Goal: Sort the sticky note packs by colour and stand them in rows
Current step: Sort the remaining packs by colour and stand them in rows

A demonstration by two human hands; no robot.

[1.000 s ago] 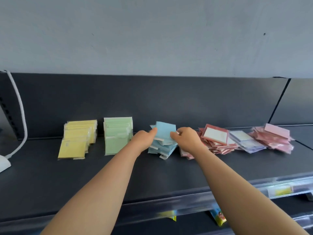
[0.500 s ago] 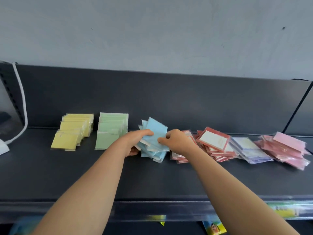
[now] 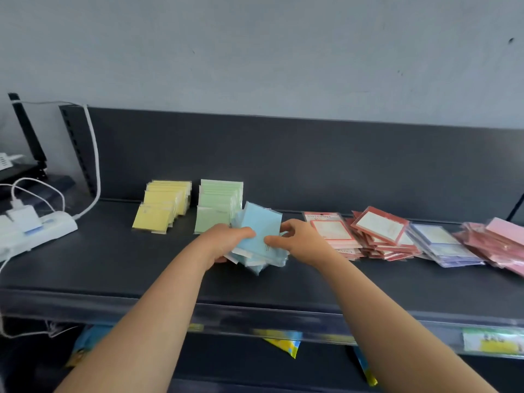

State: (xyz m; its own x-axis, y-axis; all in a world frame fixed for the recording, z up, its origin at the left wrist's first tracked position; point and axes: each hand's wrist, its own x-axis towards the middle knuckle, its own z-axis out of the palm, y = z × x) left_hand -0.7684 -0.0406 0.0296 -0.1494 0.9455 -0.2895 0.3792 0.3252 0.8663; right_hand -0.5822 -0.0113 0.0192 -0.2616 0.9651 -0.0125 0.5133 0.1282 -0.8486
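Both hands on the blue packs (image 3: 261,228), a loose fanned bundle, tilted, at mid-shelf (image 3: 113,265). Left hand (image 3: 226,241) grips the bundle's left side, fingers curled over the front. Right hand (image 3: 300,241) pinches its right edge. Yellow row (image 3: 163,205) and green row (image 3: 218,202) stand just to the left. Red-bordered packs (image 3: 377,228), lilac packs (image 3: 442,242) and pink packs (image 3: 499,239) lie heaped to the right.
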